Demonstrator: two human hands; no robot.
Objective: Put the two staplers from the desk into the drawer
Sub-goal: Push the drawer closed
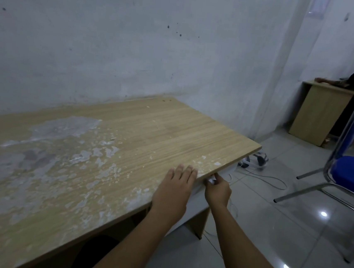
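**Q.** Head view, wide angle: where do the two hands stand relative to the drawer?

**A.** Both meet at the near right edge of the light wood-grain laminate desk with a worn, whitish peeling patch [127, 142]. The left hand [175, 190] lies palm-down on the desktop, fingers [186, 170] extended and close together, their tips at the edge. The right hand [218, 189] sits just below that edge, its fingers curled in a pinch on a small white part [211, 180], apparently the pull of the white-fronted drawer under the desktop [196, 197].

**Q.** Which relation governs the coming move?

**A.** The drawer front runs along the desk edge, directly beneath the left hand, and it slides out toward the person. The right hand is the nearer to it and already in contact; the left looks placed to brace the top. How far the drawer is out cannot be told, since the desktop and both hands hide its opening.

**Q.** And the two staplers?

**A.** No stapler shows anywhere. The visible desktop carries nothing but flaked finish, and neither hand holds one. They may lie inside the drawer or beyond the frame; these views do not settle it.

**Q.** Anything close enough to interfere?

**A.** A blue-cushioned chair with a chrome tube frame [353, 174] stands well apart to the right, and white cables [264, 179] trail on the grey tiled floor [269, 240] below the desk corner.
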